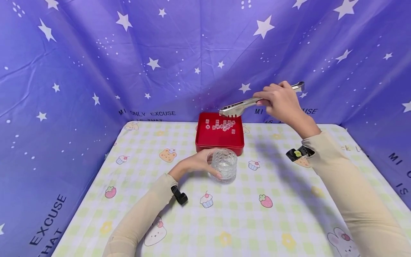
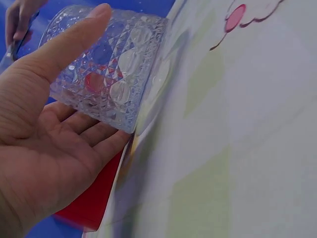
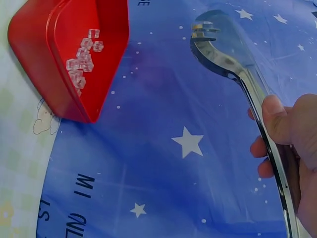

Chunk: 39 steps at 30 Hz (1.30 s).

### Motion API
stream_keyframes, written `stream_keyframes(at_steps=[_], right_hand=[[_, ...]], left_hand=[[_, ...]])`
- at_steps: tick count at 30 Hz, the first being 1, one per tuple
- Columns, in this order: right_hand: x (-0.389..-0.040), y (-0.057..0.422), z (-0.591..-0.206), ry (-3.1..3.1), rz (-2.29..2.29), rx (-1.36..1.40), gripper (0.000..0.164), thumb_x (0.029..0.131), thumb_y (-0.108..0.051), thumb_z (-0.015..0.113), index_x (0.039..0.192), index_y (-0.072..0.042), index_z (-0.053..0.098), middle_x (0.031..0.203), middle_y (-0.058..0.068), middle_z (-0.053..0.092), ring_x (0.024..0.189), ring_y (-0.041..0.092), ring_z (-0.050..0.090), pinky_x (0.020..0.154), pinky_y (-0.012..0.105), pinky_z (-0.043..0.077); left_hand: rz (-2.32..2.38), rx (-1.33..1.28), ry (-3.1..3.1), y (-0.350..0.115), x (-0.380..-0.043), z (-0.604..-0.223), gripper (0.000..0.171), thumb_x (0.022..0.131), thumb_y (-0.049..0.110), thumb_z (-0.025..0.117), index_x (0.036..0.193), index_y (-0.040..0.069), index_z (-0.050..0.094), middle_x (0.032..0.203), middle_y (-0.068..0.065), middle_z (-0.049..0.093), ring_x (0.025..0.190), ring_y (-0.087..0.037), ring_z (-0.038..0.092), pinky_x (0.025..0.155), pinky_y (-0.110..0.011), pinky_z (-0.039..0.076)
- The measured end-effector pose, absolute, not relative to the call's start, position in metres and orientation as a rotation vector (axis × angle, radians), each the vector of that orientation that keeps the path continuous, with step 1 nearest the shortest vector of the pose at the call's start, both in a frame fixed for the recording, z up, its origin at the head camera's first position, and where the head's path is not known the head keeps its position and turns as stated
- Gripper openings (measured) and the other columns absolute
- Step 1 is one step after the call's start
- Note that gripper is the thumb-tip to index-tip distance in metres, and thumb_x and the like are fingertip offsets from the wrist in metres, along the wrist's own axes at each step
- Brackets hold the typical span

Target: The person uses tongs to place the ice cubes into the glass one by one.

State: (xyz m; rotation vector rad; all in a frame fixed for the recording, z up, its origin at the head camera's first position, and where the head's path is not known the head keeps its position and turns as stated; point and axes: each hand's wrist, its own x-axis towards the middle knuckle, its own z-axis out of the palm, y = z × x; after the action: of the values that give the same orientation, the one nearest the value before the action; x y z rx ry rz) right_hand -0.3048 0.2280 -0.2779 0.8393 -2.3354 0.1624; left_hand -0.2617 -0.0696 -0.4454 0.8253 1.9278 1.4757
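A clear, diamond-patterned glass tumbler (image 1: 226, 167) stands on the cloth, near the middle. My left hand (image 1: 199, 161) holds it from the left side, thumb on the near side and fingers behind, as the left wrist view shows too. My right hand (image 1: 280, 101) is raised at the right and grips metal serving tongs (image 3: 271, 148) by the arms. Their toothed ends hang above the back of a red square tin (image 1: 203, 147). Inside the tin lie several small clear cubes (image 3: 81, 64). Whether a cube sits between the tong ends I cannot tell.
A checked cloth (image 1: 179, 221) printed with cupcakes, strawberries and bears covers the table. Blue curtains (image 1: 179, 85) with white stars rise at the back and both sides. The tin stands by the rear edge, just behind the glass.
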Motion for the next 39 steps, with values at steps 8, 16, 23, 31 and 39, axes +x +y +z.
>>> stream_keyframes(at_steps=[8, 16, 23, 31, 39], right_hand=[[-0.297, 0.239, -0.275, -2.421, 0.287, 0.812, 0.019, 0.091, -0.005, 0.073, 0.108, -0.008, 0.079, 0.072, 0.008, 0.062, 0.071, 0.023, 0.046, 0.078, 0.044, 0.036], [-0.290, 0.243, -0.276, -2.384, 0.390, 0.803, 0.021, 0.088, -0.008, 0.077, 0.109, -0.007, 0.079, 0.071, 0.008, 0.062, 0.069, 0.019, 0.045, 0.078, 0.041, 0.036], [-0.281, 0.240, -0.281, -2.343, 0.461, 0.830, 0.023, 0.084, -0.009, 0.079, 0.107, -0.008, 0.079, 0.077, 0.010, 0.067, 0.070, 0.019, 0.047, 0.078, 0.041, 0.036], [-0.274, 0.235, -0.291, -2.326, 0.405, 0.875, 0.023, 0.083, -0.007, 0.079, 0.106, -0.006, 0.079, 0.081, 0.009, 0.071, 0.075, 0.025, 0.056, 0.081, 0.046, 0.040], [-0.269, 0.237, -0.293, -2.317, 0.318, 1.000, 0.021, 0.082, -0.006, 0.080, 0.103, -0.007, 0.080, 0.068, 0.001, 0.058, 0.067, 0.016, 0.044, 0.080, 0.044, 0.040]], left_hand=[[1.436, 0.878, 1.866, -0.075, -0.269, -0.444, 0.085, 0.074, -0.005, 0.085, 0.149, 0.008, 0.047, 0.146, -0.009, 0.056, 0.142, -0.021, 0.048, 0.126, -0.037, 0.032], [1.409, 0.888, 1.818, -0.075, -0.272, -0.442, 0.086, 0.072, -0.005, 0.087, 0.148, 0.010, 0.049, 0.145, -0.007, 0.058, 0.139, -0.018, 0.050, 0.123, -0.033, 0.036], [1.368, 0.898, 1.836, -0.077, -0.274, -0.442, 0.087, 0.072, -0.004, 0.088, 0.148, 0.011, 0.049, 0.144, -0.004, 0.059, 0.137, -0.015, 0.051, 0.122, -0.031, 0.038], [1.363, 0.935, 1.835, -0.075, -0.276, -0.441, 0.088, 0.071, -0.005, 0.087, 0.149, 0.009, 0.048, 0.145, -0.007, 0.057, 0.138, -0.017, 0.050, 0.123, -0.033, 0.036], [1.355, 0.947, 1.851, -0.073, -0.279, -0.440, 0.087, 0.071, -0.004, 0.088, 0.148, 0.008, 0.049, 0.144, -0.008, 0.058, 0.136, -0.017, 0.050, 0.123, -0.032, 0.037]])
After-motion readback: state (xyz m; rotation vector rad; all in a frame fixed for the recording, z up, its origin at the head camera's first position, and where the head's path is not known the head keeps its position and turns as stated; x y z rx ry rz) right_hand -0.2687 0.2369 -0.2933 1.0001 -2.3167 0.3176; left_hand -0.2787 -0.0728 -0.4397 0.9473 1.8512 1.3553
